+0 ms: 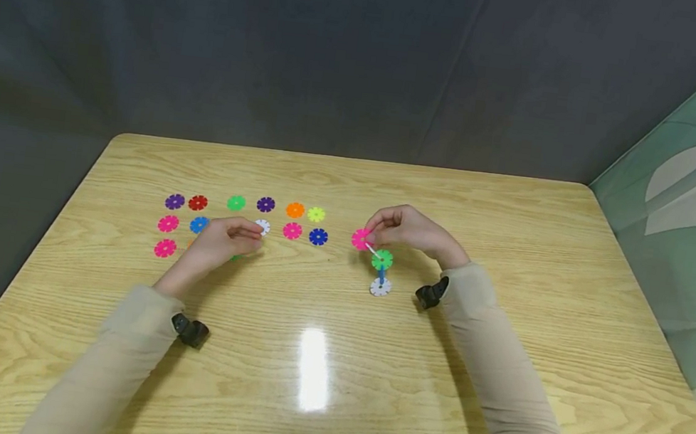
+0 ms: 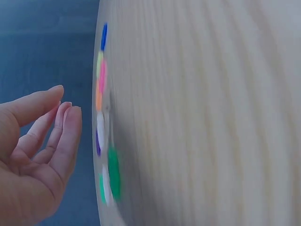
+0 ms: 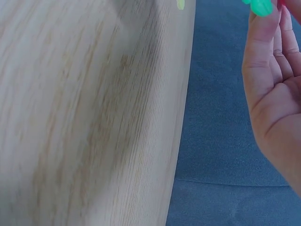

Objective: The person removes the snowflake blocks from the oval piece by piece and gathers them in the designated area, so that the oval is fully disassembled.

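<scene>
In the head view my right hand [image 1: 409, 230] pinches a pink notched disc [image 1: 360, 239] between thumb and fingers. A chain hangs from it: a white disc [image 1: 373, 250] seen edge-on, a green disc [image 1: 382, 259], a blue disc [image 1: 381, 275] edge-on and a white disc [image 1: 381, 287] at the lower end. My left hand [image 1: 220, 242] hovers over the loose discs, its fingertips beside a white disc [image 1: 264, 227]. In the left wrist view a gap shows between thumb and fingers of the left hand [image 2: 42, 150], with nothing held. The right wrist view cuts off most of the chain.
Loose notched discs lie in rows on the wooden table [image 1: 313, 299], among them a purple disc [image 1: 175, 201], a red disc [image 1: 198, 203], an orange disc [image 1: 295, 210] and a dark blue disc [image 1: 318, 236]. My left hand partly covers several. A dark curtain [image 1: 353, 60] hangs behind the table.
</scene>
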Available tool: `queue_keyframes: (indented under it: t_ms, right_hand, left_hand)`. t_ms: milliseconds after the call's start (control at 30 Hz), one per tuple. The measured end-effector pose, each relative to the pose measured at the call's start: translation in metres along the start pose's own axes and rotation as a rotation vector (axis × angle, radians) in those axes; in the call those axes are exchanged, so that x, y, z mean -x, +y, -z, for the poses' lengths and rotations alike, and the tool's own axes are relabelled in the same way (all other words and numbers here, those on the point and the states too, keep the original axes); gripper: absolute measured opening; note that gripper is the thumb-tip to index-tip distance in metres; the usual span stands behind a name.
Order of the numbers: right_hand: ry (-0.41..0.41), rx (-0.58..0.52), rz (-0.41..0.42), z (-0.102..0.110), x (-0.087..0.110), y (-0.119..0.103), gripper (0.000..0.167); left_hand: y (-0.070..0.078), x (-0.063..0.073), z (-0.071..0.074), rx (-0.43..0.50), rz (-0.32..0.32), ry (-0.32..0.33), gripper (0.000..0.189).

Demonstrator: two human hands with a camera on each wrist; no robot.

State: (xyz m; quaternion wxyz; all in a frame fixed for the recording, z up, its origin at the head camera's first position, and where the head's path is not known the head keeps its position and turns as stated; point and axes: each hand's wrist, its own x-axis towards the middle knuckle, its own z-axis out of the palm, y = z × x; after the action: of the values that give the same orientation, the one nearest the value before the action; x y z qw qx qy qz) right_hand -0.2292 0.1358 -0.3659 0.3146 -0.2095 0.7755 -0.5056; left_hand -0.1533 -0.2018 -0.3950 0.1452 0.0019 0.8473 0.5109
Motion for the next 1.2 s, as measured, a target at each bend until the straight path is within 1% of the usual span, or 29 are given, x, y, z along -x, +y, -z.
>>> queue_keyframes:
  t_ms: [200,433,533,667,900,1100,1200]
  right_hand:
    - [0.005,-0.019,0.003,-0.002,-0.002,0.000,0.017]
    - [-0.006,-0.026,-0.017,-0.006,-0.004,-0.001,0.017]
    - [-0.016,-0.028,-0.025,-0.006,-0.006,0.000,0.019]
    - [-0.036,-0.020,-0.020,-0.006,-0.007,0.000,0.022]
    - [-0.044,-0.007,-0.026,-0.009,-0.009,-0.001,0.022]
    - [-0.055,-0.013,-0.015,-0.010,-0.009,-0.002,0.022]
    - [-0.071,0.003,-0.003,-0.009,-0.008,-0.001,0.024]
  left_hand:
    - [0.019,-0.012,-0.029,0.077,-0.060,-0.057,0.038]
    - [0.040,-0.021,-0.058,0.063,-0.083,-0.104,0.038]
    - [0.047,-0.024,-0.068,0.087,-0.099,-0.120,0.040]
    - [0.054,-0.027,-0.080,0.114,-0.111,-0.123,0.042]
    - [0.061,-0.030,-0.092,0.114,-0.126,-0.130,0.038]
    - [0.061,-0.031,-0.096,0.115,-0.123,-0.120,0.037]
    - [0.061,-0.031,-0.096,0.130,-0.106,-0.116,0.036]
